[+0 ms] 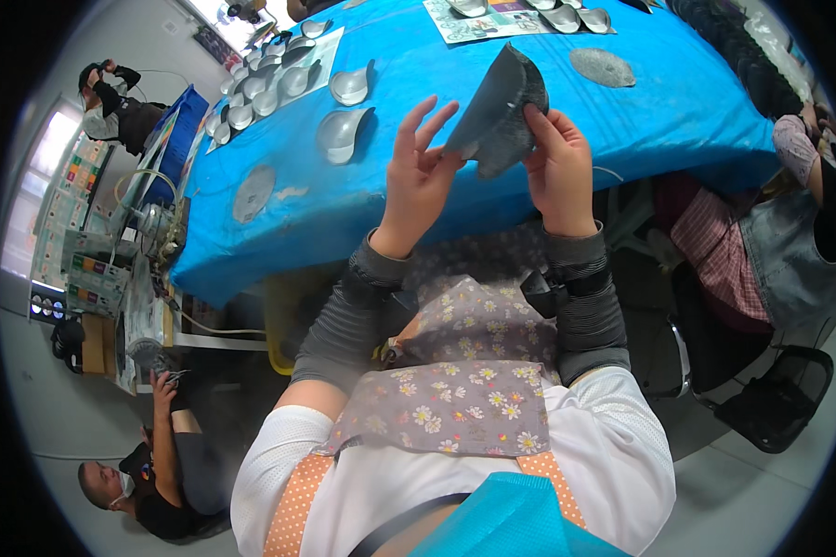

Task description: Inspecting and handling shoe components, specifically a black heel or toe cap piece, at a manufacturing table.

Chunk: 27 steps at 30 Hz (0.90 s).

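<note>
Above the near edge of the blue-covered table [395, 218], a dark grey, curved piece [503, 111] is held up between my two hands. It looks like a thin sheet bent over, with a ragged lower edge; its exact kind I cannot tell. My left hand [420, 181] pinches its lower left corner, with two fingers raised off it. On the other side my right hand [559, 167] grips the right edge, thumb in front. Two shiny grey curved shells, a nearer one [342, 136] and a farther one [352, 86], lie on the table beyond my left hand.
Several more grey shells [265, 100] rest on a printed sheet at the far left. Flat grey ovals lie at the left [254, 193] and far right [602, 67]. People are at both sides. A black chair [776, 399] stands at right, a yellow bin [283, 325] below the table.
</note>
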Available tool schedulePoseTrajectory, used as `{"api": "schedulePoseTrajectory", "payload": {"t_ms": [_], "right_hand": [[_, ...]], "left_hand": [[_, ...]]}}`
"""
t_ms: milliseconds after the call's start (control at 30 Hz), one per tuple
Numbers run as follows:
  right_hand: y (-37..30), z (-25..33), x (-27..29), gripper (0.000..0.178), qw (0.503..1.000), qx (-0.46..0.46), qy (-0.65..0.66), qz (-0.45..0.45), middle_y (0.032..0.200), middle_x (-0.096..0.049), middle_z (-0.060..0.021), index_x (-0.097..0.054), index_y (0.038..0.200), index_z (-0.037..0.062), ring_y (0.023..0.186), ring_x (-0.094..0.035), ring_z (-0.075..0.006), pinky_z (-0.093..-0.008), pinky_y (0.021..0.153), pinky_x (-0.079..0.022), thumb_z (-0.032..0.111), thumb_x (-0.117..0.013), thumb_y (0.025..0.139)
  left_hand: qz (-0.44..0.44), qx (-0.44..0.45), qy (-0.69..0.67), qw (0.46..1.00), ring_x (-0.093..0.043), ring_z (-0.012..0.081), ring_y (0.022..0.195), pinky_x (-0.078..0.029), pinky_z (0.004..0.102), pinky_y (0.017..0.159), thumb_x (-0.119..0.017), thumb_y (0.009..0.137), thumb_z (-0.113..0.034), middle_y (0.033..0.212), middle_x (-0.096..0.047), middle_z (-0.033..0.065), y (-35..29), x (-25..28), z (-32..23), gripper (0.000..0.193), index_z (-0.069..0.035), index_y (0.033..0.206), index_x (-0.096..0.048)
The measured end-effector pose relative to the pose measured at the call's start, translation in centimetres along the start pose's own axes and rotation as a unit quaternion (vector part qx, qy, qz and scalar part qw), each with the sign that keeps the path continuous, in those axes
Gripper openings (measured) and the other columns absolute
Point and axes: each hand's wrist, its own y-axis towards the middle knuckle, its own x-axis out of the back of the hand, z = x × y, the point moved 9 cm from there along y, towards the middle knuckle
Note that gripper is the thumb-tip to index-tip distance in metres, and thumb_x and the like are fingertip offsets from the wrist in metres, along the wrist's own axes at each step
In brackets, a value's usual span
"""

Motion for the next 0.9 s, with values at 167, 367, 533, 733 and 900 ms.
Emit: {"api": "schedulePoseTrajectory", "payload": {"t_ms": [167, 367, 533, 733, 900], "right_hand": [[-0.3, 0.3, -0.8, 0.013, 0.997, -0.018, 0.069, 0.029, 0.089, -0.065, -0.0073, -0.058, 0.093, 0.0014, 0.081, -0.063, -0.0141, -0.0275, 0.073, -0.051, 0.014, -0.057, 0.09], [-0.6, 0.9, -0.6, 0.017, 0.993, 0.009, 0.116, 0.01, 0.099, -0.063, -0.0072, -0.056, 0.101, 0.0042, 0.094, -0.06, -0.0178, -0.0343, 0.086, -0.047, 0.019, -0.051, 0.094], [-0.9, 0.7, -0.1, 0.031, 0.992, 0.031, 0.119, 0.041, 0.12, -0.055, -0.009, -0.049, 0.121, 0.003, 0.111, -0.052, -0.0201, -0.0365, 0.095, -0.042, 0.021, -0.039, 0.098], [-1.8, 0.5, -1.6, 0.021, 0.985, 0.041, 0.158, 0.051, 0.11, -0.058, -0.007, -0.053, 0.109, 0.0039, 0.103, -0.055, -0.0178, -0.0347, 0.09, -0.045, 0.017, -0.049, 0.094], [-2.0, -0.1, -1.3, 0.025, 0.985, 0.042, 0.148, 0.077, 0.113, -0.057, -0.0079, -0.052, 0.113, 0.0033, 0.105, -0.054, -0.0191, -0.0354, 0.091, -0.044, 0.019, -0.044, 0.094]], "left_hand": [[0.051, -0.052, -0.137, 0.988, -0.051, 0.0319, 0.117, -0.049, 0.0344, 0.086, -0.062, 0.08, 0.002, 0.145, -0.024, 0.0219, -0.6, -1.1, -2.6, 0.069, -0.009, 0.137, -0.026], [-0.038, -0.199, 0.188, 0.961, -0.051, 0.0324, 0.115, -0.046, 0.0399, 0.092, -0.069, 0.076, -0.004, 0.13, -0.041, 0.0184, -1.9, -1.2, -5.6, 0.04, -0.006, 0.109, -0.047], [-0.128, -0.243, 0.258, 0.926, -0.057, 0.0274, 0.1, -0.048, 0.0366, 0.082, -0.074, 0.069, -0.002, 0.115, -0.052, 0.0161, -2.0, -1.9, -7.6, 0.032, -0.005, 0.095, -0.055], [-0.155, -0.252, 0.278, 0.914, -0.059, 0.021, 0.089, -0.049, 0.0299, 0.072, -0.074, 0.065, 0.004, 0.108, -0.054, 0.0126, -2.0, -2.1, -8.7, 0.026, -0.004, 0.085, -0.061], [-0.176, -0.289, 0.28, 0.898, -0.059, 0.0167, 0.076, -0.048, 0.0241, 0.062, -0.073, 0.063, 0.009, 0.102, -0.055, 0.0121, -2.8, -1.8, -9.2, 0.025, -0.003, 0.081, -0.063]]}}
